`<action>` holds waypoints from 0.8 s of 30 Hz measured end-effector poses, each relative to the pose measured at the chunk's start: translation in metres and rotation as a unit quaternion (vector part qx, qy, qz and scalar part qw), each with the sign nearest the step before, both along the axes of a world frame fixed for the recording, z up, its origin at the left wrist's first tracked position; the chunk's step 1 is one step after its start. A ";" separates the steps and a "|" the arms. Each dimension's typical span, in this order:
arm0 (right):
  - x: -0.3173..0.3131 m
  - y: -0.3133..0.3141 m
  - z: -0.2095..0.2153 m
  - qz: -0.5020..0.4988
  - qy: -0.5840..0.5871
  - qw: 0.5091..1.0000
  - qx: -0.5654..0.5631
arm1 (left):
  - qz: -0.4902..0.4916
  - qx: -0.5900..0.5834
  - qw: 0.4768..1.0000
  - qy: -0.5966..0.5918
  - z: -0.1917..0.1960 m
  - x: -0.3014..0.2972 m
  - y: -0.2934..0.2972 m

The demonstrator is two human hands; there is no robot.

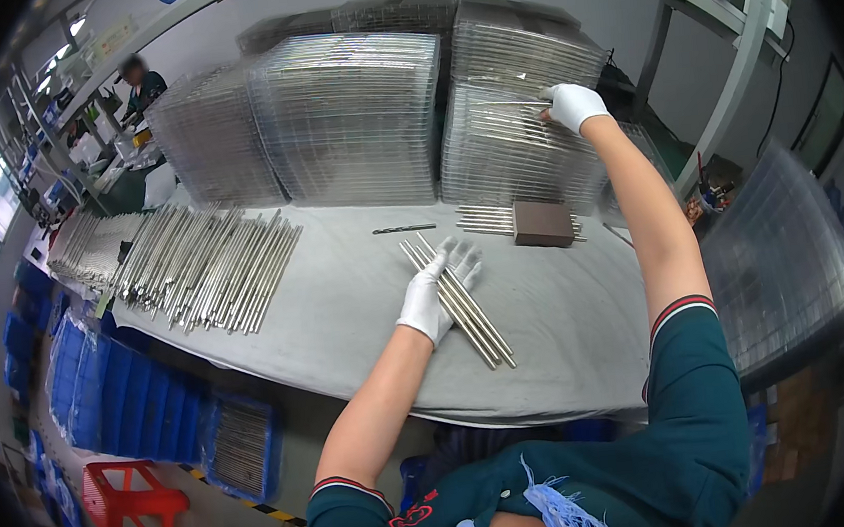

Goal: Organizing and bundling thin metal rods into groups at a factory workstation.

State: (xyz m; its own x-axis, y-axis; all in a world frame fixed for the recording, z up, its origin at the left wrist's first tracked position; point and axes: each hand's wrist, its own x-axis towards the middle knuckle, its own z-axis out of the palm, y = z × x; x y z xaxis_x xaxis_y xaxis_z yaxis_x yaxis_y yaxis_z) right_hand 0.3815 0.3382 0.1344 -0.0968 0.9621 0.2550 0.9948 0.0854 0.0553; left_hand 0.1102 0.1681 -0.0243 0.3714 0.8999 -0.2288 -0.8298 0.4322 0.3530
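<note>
My left hand [438, 287], in a white glove, is closed around several long shiny metal rods [477, 319] above the middle of the table. They slant from upper left to lower right across the palm. My right hand [574, 108], gloved except for a bare fingertip or two, is up at the right-hand stack of clear plastic trays [522, 144]. Its fingers pinch the end of a thin metal rod [509, 104], which points left along the stack's upper part. A dark drill bit [404, 229] lies just beyond my left hand.
A brown block [543, 223] rests on several rods at the table's back right. Many loose rods [211, 262] cover the left end. More tray stacks [349, 119] line the back. Clear trays [783, 262] stand at right; blue bins [122, 390] and a red stool [137, 499] are lower left.
</note>
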 end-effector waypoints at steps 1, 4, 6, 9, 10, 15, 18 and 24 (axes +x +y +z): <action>-0.002 -0.003 0.000 -0.001 -0.017 1.000 0.023 | -0.004 0.003 1.000 0.002 0.001 0.001 0.000; -0.024 -0.019 0.002 0.043 0.060 0.985 0.159 | -0.005 0.021 1.000 0.009 -0.003 0.002 0.002; -0.040 -0.036 -0.013 0.125 0.178 0.950 0.223 | -0.007 0.048 0.998 0.034 0.001 0.004 0.000; -0.095 -0.107 -0.031 0.141 0.420 0.885 -0.144 | 0.006 0.116 0.988 0.103 0.008 -0.005 -0.006; -0.101 -0.124 -0.045 0.163 0.416 0.860 -0.248 | 0.011 0.165 0.976 0.145 0.011 -0.006 -0.007; -0.125 -0.193 -0.110 0.177 0.600 0.516 -0.586 | 0.015 0.287 0.930 0.228 0.013 -0.005 -0.007; -0.130 -0.200 -0.118 0.132 0.683 0.429 -0.576 | -0.015 0.292 0.938 0.188 0.018 -0.005 -0.008; -0.101 -0.201 -0.086 0.256 0.620 0.678 -0.301 | 0.019 0.182 0.979 0.094 0.013 -0.007 -0.003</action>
